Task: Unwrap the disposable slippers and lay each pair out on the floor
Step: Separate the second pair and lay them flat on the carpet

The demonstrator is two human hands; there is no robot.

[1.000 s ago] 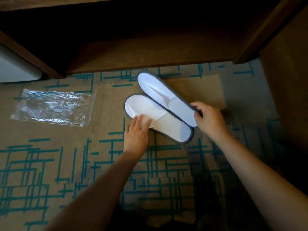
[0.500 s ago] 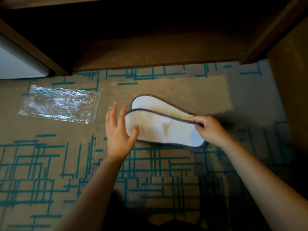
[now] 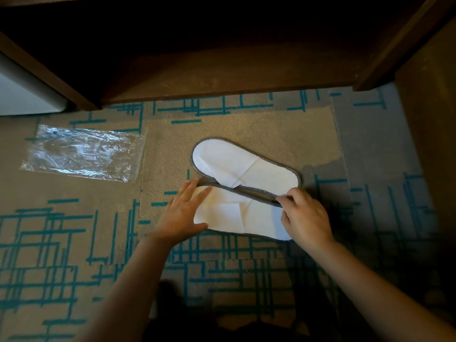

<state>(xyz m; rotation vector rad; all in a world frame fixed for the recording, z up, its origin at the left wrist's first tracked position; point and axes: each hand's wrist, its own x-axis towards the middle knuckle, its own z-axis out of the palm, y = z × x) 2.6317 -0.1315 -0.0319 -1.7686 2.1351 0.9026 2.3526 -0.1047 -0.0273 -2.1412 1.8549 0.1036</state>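
Note:
Two white disposable slippers with grey trim lie side by side on the carpet. The far slipper (image 3: 246,166) lies flat with its length running left to right. The near slipper (image 3: 237,213) sits just in front of it, touching along the grey edge. My left hand (image 3: 183,213) rests with straight fingers on the near slipper's left end. My right hand (image 3: 306,215) pinches the grey rim at the right end, between the two slippers. An empty clear plastic wrapper (image 3: 82,153) lies flat on the carpet to the left.
The floor is tan carpet with teal line patterns (image 3: 74,243). A dark wooden cabinet opening with a low shelf (image 3: 222,75) runs across the top. A white appliance (image 3: 22,95) stands at the upper left, a wooden panel (image 3: 429,119) at the right.
The slippers have turned from pointing diagonally to lying lengthwise left to right, and now sit closer to me. My left hand came back down onto the near slipper's left end.

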